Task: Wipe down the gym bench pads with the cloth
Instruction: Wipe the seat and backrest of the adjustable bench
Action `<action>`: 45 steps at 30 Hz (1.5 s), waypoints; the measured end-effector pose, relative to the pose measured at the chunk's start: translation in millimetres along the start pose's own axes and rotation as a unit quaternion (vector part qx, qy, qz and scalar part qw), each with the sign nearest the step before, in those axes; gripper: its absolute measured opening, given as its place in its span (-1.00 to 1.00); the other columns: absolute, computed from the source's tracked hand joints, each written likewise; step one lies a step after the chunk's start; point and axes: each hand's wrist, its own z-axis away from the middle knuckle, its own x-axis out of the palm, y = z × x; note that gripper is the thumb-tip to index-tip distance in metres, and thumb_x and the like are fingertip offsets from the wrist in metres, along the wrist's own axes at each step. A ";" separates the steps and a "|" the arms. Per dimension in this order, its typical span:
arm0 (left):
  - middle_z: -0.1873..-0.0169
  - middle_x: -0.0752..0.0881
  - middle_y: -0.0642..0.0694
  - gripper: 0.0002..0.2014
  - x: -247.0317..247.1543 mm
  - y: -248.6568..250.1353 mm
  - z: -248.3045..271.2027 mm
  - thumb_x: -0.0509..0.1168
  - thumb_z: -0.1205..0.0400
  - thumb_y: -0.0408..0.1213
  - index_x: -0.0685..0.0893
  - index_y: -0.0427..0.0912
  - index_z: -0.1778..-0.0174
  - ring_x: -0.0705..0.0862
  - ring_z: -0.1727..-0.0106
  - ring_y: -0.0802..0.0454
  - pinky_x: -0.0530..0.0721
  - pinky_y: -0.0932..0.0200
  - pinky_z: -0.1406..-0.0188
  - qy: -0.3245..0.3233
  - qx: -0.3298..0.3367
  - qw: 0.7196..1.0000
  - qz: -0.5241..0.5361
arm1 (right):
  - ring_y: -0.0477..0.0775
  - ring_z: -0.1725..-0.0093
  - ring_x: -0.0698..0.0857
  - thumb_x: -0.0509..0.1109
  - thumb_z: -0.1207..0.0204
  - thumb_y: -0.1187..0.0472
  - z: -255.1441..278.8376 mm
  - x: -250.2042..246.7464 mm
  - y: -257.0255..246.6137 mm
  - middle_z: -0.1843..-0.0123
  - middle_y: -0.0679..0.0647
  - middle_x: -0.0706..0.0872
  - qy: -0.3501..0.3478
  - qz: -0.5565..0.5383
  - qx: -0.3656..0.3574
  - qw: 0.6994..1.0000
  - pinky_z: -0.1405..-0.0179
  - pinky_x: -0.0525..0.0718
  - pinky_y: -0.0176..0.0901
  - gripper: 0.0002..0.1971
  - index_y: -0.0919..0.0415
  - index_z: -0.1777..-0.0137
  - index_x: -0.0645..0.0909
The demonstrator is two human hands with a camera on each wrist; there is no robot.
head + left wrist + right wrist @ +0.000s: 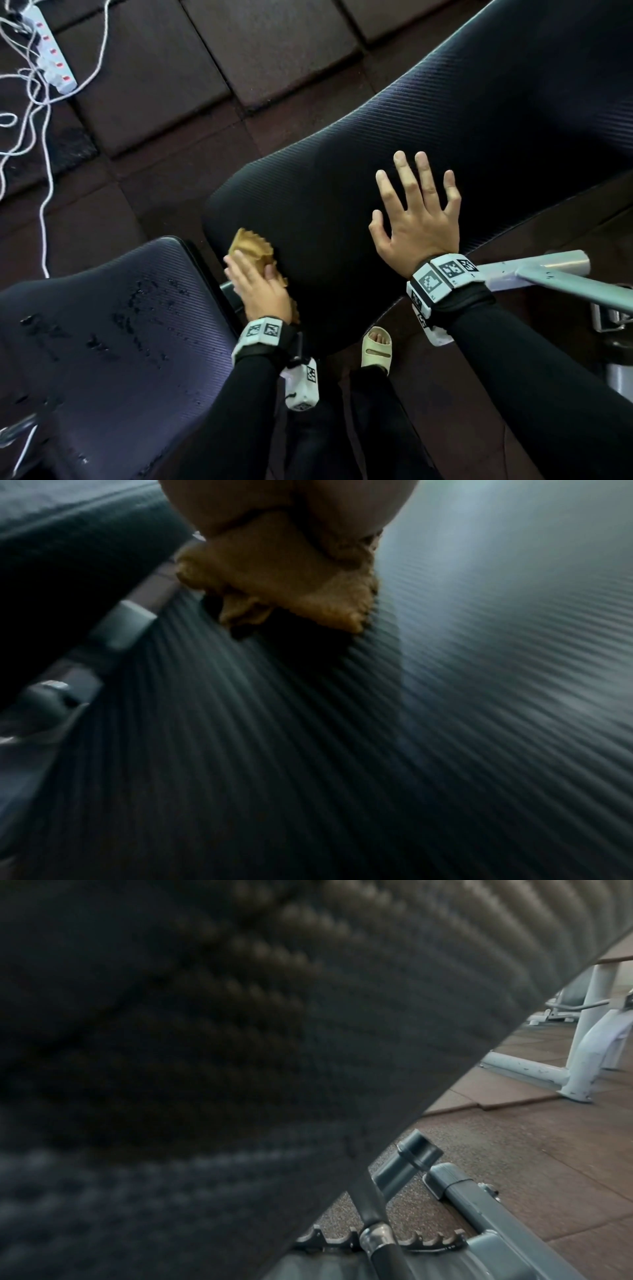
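Left hand: our left hand (261, 287) has its fingers curled round the bunched tan cloth (255, 249) and presses it onto the near end of the back pad (428, 130), close to the gap between the two pads.
Right hand: our right hand (416, 216) lies flat on the same pad, fingers straight and spread, holding nothing. We judge that it steadies the inclined pad and takes some of our weight while the other hand rubs.
Cloth: crumpled, not flat, part of it sticking out beyond the fingers (342, 501); the left wrist view shows its lower fold (284, 577) touching the ribbed surface. A wad like this gives firm pressure but covers little at each pass.
Back pad: black, ribbed, rising away from us to the upper right. We cannot tell from its look how much has been wiped.
Seat pad: the seat pad (113, 342) at lower left carries scattered wet patches, so we judge that it wants wiping or drying.
Frame: a grey metal bar (548, 274) runs under the back pad beside our right wrist.
Floor: dark rubber tiles (144, 78), with a white power strip (51, 51) and loose cables at upper left, well apart from the bench.
Step in hand: working the lower end of the back pad.
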 end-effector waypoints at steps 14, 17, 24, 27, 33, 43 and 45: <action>-0.67 -0.16 -0.23 -0.36 -0.1 127.3 -51.6 0.03 -0.75 -0.01 -0.08 -0.13 -0.68 -0.19 -0.68 -0.23 -0.22 -0.30 -0.56 -0.049 0.214 0.971 -0.098 | 0.17 -0.63 0.19 0.14 -0.56 -0.01 0.2 0.1 -0.9 -0.62 0.11 0.30 0.005 0.003 0.003 1.000 -0.56 0.04 0.25 -0.49 0.07 -0.50 0.41; -0.67 -0.15 -0.15 -0.36 13.7 119.2 -14.2 0.05 -0.73 0.00 -0.05 -0.08 -0.67 -0.18 -0.68 -0.15 -0.25 -0.20 -0.58 -0.054 0.281 0.955 -0.078 | 0.17 -0.63 0.20 0.15 -0.55 0.00 -0.1 -0.7 -1.0 -0.62 0.11 0.30 0.009 0.003 0.003 1.000 -0.56 0.06 0.25 -0.49 0.07 -0.50 0.42; -0.63 -0.22 0.03 -0.40 5.3 13.4 -2.0 -0.02 -0.73 -0.04 -0.12 -0.01 -0.64 -0.16 -0.68 -0.02 -0.10 -0.16 -0.65 -0.050 0.180 0.981 -0.052 | 0.17 -0.63 0.19 0.14 -0.57 -0.01 0.2 0.2 -0.3 -0.62 0.10 0.30 0.005 -0.001 0.003 1.000 -0.57 0.04 0.25 -0.50 0.07 -0.50 0.42; -0.68 -0.14 -0.08 -0.41 -5.8 -1.4 -23.4 0.04 -0.76 -0.13 -0.06 -0.07 -0.67 -0.10 -0.69 -0.14 -0.01 -0.33 -0.61 -0.024 0.120 0.991 -0.047 | 0.17 -0.63 0.19 0.14 -0.57 -0.01 0.2 0.0 -0.2 -0.62 0.11 0.30 0.003 -0.002 0.004 1.000 -0.57 0.04 0.25 -0.50 0.07 -0.50 0.42; -0.69 -0.05 -0.11 -0.44 -18.2 45.3 -79.2 0.01 -0.77 -0.12 0.01 -0.07 -0.68 -0.05 -0.69 -0.16 -0.07 -0.36 -0.58 0.009 0.107 0.993 -0.055 | 0.17 -0.63 0.20 0.15 -0.56 -0.01 -0.3 -0.3 -0.3 -0.62 0.11 0.30 0.006 -0.002 0.004 1.000 -0.57 0.05 0.25 -0.50 0.07 -0.49 0.42; -0.48 0.33 -0.06 -0.63 -14.1 180.8 -98.3 0.08 -0.74 -0.05 0.54 -0.04 -0.41 0.33 -0.48 -0.08 -0.07 -0.28 -0.61 -0.055 0.311 0.947 -0.060 | 0.15 -0.64 0.17 0.15 -0.56 -0.01 -0.1 0.7 -0.2 -0.62 0.09 0.29 -0.002 0.003 0.007 1.000 -0.58 0.04 0.25 -0.49 0.06 -0.50 0.40; -0.43 0.39 -0.06 -0.62 -10.8 196.4 -92.5 0.08 -0.74 -0.03 0.51 -0.01 -0.45 0.42 -0.39 -0.07 0.20 -0.20 -0.54 -0.062 0.342 0.936 -0.059 | 0.15 -0.64 0.17 0.15 -0.56 -0.01 0.3 0.9 -0.5 -0.62 0.09 0.29 -0.001 0.002 0.007 1.000 -0.58 0.05 0.26 -0.49 0.06 -0.50 0.40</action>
